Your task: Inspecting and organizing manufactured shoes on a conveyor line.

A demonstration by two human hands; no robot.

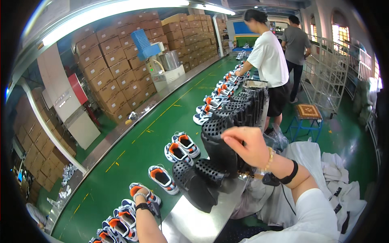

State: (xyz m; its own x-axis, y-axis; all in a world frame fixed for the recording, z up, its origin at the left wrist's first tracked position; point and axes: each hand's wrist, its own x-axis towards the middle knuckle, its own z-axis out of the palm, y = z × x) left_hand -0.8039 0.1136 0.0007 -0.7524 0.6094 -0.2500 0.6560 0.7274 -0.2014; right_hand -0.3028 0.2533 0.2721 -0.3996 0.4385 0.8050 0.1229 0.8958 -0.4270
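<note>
My left hand (140, 196) reaches down onto a white, navy and orange sneaker (153, 198) at the lower left, fingers closed at its opening and partly hidden inside it. My right hand (249, 146) is raised over the black perforated clog-shaped pieces (219, 156), its fingers curled together. Whatever it may hold is hidden. Two more such black pieces (192, 182) lean near the belt's edge. Between my hands, a single sneaker (163, 179) and a pair of sneakers (182, 148) sit on the green belt. Black bands circle both my wrists.
The green conveyor belt (133, 152) runs away from me, bearing a row of sneakers (214, 101). A metal plate (196, 220) borders it. Ahead stands a co-worker in white (272, 60), another person (295, 44) beyond. A blue stool (308, 121) and pale sacks (308, 158) are right; cartons (117, 60) left.
</note>
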